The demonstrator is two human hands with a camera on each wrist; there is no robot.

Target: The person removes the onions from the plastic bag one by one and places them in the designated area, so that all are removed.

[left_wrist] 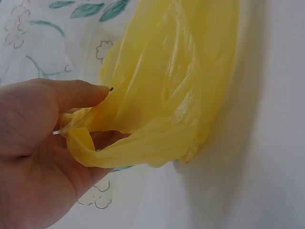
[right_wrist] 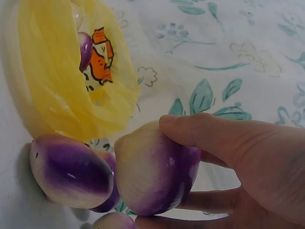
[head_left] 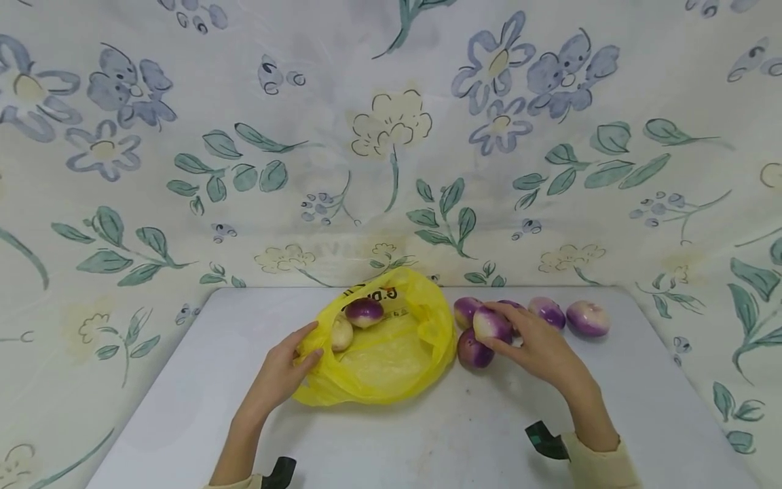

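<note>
My left hand point(head_left: 284, 370) pinches the left rim of a yellow plastic bag point(head_left: 381, 384) between thumb and fingers, and the bag's mouth gapes toward me. Inside it lie a purple-and-white turnip point(head_left: 365, 313) and a pale, rounded vegetable point(head_left: 342, 333). Just right of the bag, my right hand point(head_left: 544, 350) grips another purple-and-white turnip point(right_wrist: 155, 169) between thumb and fingers. Below and behind that one sit a dark purple turnip point(head_left: 474, 352) and a second turnip point(head_left: 466, 311). The right fingers partly hide one more behind them.
Two more turnips stand to the right of my right hand, a purple one point(head_left: 547, 312) and a paler one point(head_left: 588, 318). Everything rests on a white table point(head_left: 427, 441). A flower-printed cloth point(head_left: 330, 170) hangs behind the table's back edge.
</note>
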